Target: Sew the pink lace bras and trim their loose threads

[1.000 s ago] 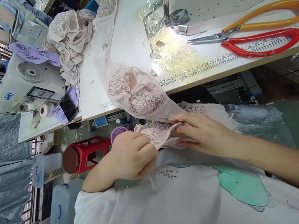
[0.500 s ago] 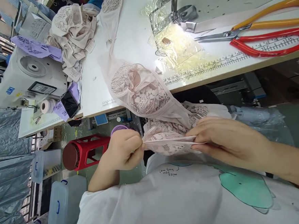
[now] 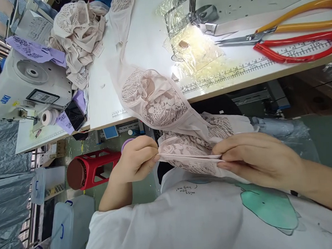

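Note:
A pale pink lace bra (image 3: 166, 105) hangs over the table's front edge, one strap running back across the tabletop. Lower down, near my shirt, more of the lace fabric is stretched level between my hands. My left hand (image 3: 140, 158) pinches the left end of its edge, with the thumb against curled fingers. At the other end, my right hand (image 3: 256, 158) grips the same edge between thumb and fingertips. Whether this lace belongs to the bra above or to another piece in my lap, I cannot tell.
Red and orange handled shears (image 3: 276, 37) lie on the table (image 3: 148, 27) at right, beside a sewing machine foot (image 3: 193, 7) and clear plastic. A heap of bras (image 3: 77, 36) sits back left, near a white sewing machine (image 3: 35, 80). A red stool (image 3: 96, 169) stands below.
The lace edge between my hands now looks pulled straighter, its fold flatter. My right hand has shifted slightly right along it. The whole view has drifted a little left.

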{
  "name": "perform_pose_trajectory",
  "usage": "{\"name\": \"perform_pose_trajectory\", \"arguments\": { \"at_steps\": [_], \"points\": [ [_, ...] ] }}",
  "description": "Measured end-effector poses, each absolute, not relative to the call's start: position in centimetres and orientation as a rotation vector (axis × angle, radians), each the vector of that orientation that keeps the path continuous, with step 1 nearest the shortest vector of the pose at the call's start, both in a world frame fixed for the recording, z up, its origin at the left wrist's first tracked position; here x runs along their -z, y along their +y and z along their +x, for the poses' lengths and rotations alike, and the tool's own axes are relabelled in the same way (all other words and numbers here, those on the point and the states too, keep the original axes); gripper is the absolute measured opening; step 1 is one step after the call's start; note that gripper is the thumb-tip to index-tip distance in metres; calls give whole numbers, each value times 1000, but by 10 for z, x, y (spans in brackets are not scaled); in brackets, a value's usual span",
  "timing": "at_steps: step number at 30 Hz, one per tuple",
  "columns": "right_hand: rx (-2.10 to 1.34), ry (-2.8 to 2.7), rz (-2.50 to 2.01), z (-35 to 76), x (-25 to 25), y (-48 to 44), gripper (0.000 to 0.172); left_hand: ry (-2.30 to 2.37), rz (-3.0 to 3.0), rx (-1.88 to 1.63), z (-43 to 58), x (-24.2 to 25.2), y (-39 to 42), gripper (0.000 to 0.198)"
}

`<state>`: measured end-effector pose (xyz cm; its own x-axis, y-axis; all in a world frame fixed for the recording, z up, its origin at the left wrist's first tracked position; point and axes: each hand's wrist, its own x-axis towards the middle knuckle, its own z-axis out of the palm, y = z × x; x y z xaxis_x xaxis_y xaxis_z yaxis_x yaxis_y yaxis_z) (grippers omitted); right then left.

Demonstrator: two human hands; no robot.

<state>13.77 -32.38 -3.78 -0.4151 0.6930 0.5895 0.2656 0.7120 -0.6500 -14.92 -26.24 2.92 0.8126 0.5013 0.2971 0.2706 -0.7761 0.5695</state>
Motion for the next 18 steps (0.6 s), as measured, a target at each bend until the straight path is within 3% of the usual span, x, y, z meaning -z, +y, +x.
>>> {"name": "perform_pose_trajectory", "arguments": {
  "at_steps": [8, 11, 15, 18],
  "points": [
    [-640, -1970, -777, 141, 41, -323, 16, 554, 2426, -616, -147, -29, -263, 13],
    [-672, -1993, -830, 143, 43, -324, 7, 532, 2418, -596, -146, -28, -262, 12],
    [-671, -2093, -835, 144, 46, -323, 32, 505, 2421, -564, -144, -28, -261, 11],
    [-707, -2165, -745, 144, 47, -322, 26, 499, 2441, -551, -142, -28, -261, 11]
  ]
}}
